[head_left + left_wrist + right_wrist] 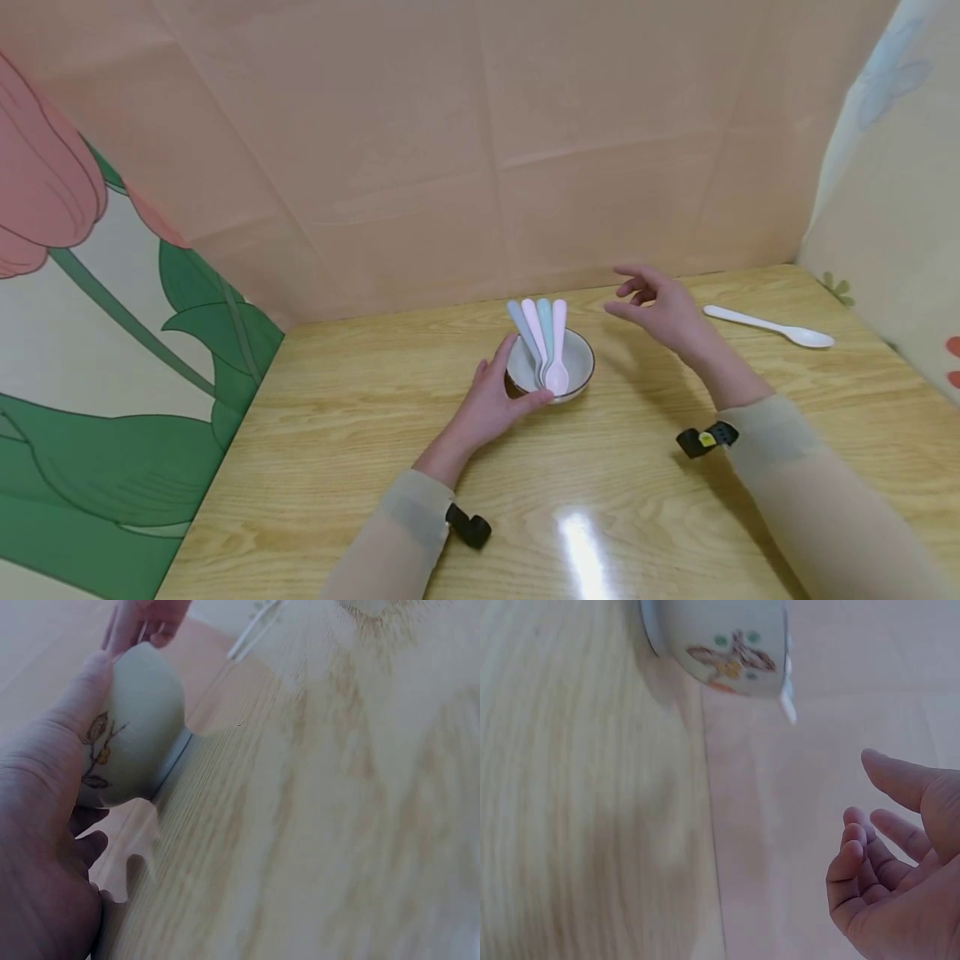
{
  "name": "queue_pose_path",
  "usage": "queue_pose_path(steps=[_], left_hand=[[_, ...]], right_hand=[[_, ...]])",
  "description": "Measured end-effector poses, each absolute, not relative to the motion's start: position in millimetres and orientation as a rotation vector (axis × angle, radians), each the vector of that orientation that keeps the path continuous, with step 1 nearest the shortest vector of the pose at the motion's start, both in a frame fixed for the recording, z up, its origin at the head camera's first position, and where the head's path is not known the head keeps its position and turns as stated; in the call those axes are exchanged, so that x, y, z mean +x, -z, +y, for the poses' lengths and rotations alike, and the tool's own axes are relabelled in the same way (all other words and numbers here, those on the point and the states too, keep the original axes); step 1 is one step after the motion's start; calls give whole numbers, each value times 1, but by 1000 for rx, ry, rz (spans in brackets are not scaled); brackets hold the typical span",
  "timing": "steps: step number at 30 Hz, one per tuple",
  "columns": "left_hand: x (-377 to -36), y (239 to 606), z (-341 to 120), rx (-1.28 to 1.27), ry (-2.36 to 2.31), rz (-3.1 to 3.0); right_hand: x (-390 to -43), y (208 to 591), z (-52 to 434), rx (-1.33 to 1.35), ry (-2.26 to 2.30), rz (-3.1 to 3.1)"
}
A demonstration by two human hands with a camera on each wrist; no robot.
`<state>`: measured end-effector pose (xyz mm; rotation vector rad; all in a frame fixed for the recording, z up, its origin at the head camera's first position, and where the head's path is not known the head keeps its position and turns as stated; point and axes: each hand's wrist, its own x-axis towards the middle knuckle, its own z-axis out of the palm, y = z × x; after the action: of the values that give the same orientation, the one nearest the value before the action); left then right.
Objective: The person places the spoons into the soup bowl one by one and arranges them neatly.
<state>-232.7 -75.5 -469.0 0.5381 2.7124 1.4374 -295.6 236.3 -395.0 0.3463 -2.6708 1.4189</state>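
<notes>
A small white bowl (580,357) with a dark rim stands on the table, holding several spoons (557,375) in pink, mint green and grey-blue. Their handles lean over the far rim. My left hand (491,402) grips the bowl from its left side, thumb at the near rim; the fingertips are partly hidden. Painted leaves and a yellow flower show on the bowl's outer wall (142,727) in the left wrist view. Right of the bowl and apart from it, my right hand (663,312) hovers above the table with loosely bent fingers, holding nothing.
A white spoon (806,337) lies on the wooden table (360,417) at the right, beyond my right hand. A plain pinkish backdrop (390,150) rises behind the table's far edge, and flower-printed sheets (187,333) hang at both sides.
</notes>
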Motion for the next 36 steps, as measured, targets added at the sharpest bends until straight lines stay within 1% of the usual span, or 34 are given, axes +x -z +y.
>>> queue_pose_path(steps=[18, 28, 36], left_hand=[[-232, 470, -76, 514, -1442, 2706], [-230, 471, -76, 519, -1449, 2693], [-230, 470, -75, 507, -1453, 2693]], right_hand=[[-301, 387, 292, 224, -1434, -2695], [-296, 389, 315, 179, -1433, -2644], [-298, 393, 340, 183, -1327, -2701]])
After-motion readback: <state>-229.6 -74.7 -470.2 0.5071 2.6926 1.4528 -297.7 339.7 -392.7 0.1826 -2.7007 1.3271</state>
